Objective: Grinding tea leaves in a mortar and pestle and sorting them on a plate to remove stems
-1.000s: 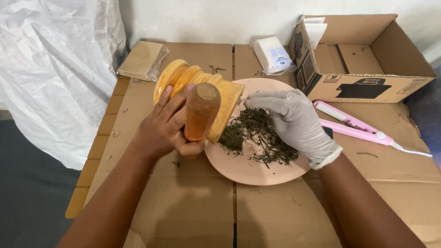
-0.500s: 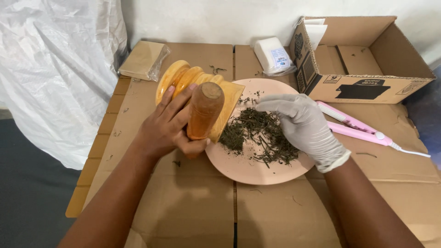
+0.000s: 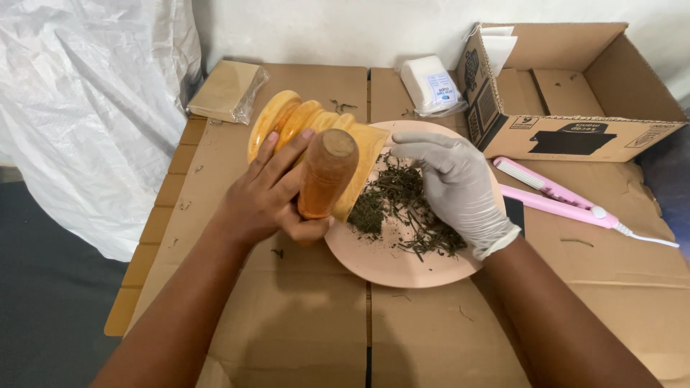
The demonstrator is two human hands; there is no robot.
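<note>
Head view looks down on a round, pale pink plate (image 3: pixel 402 266) resting on flattened brown cardboard (image 3: pixel 287 323), and everything else can be placed from that plate. On its middle lies a loose heap of dark green dried herb leaves and stems (image 3: pixel 406 212). Tipped on its side over the plate's left rim is a turned, yellow-orange wooden mortar (image 3: pixel 302 126), its mouth facing the herb heap and its ringed foot pointing up and away to the left. The bare left hand (image 3: pixel 269 197) sits just left of the plate, fingers curled closed around both the mortar's body and a brown cylindrical wooden pestle (image 3: pixel 325 179), which stands nearly upright against the mortar's mouth at the plate's left edge. The right hand (image 3: pixel 456 190), in a white glove, lies over the plate's right half, fingers spread half open and bent down, fingertips touching the herb heap; it grips nothing. Right of the plate, just beside its rim, lies a pink, long, flat two-armed heat tool (image 3: pixel 553 197) with a white cord. Behind the plate to the right stands an open brown cardboard box (image 3: pixel 575 133); directly behind it lies a small white wrapped packet (image 3: pixel 431 86), and behind to the left a tan flat packet in clear wrap (image 3: pixel 226 90). Far left of the plate hangs a white plastic sheet (image 3: pixel 86 108).
</note>
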